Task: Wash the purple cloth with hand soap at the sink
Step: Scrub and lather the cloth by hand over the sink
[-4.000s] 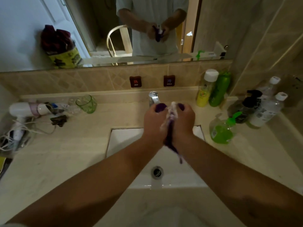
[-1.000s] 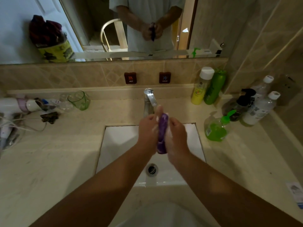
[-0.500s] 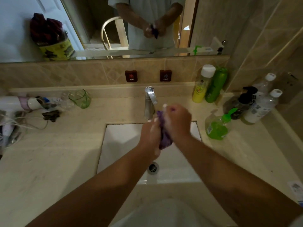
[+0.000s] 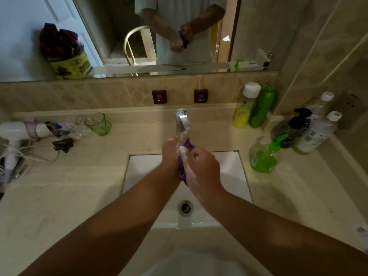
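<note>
Far to the left of the fingers, a white hair dryer [image 4: 14, 132] lies on the beige counter [image 4: 79, 186] with its cord looped beside it, and a green glass tumbler [image 4: 99, 124] stands upright near the back ledge. On the tiled splashback beyond the fingers, two dark plaques carry the only writing that can be read: "HOT" [image 4: 160, 97] to the left and "COLD" [image 4: 201, 96] to the right, with the chrome faucet [image 4: 182, 121] between and below them, its spout just above the fingertips. Over the white sink [image 4: 143, 170], the left hand [image 4: 170, 154] and the right hand [image 4: 201, 168] are pressed together with the purple cloth [image 4: 184, 154] clamped between them; the fingers of both hands curl round it, white lather on the right hand's fingers, and a purple fold pokes out at the top just under the spout. The drain [image 4: 185, 208] sits below the wrists. To the right of the fingers stands a green hand soap pump bottle [image 4: 263, 158], well apart from the hands; its label is too small to read. Behind it are a yellow bottle with a white cap [image 4: 246, 106] touching a green bottle [image 4: 261, 106], then a dark pump bottle [image 4: 292, 128] and two clear white-capped bottles [image 4: 316, 132] in the corner, all with unreadable print.
</note>
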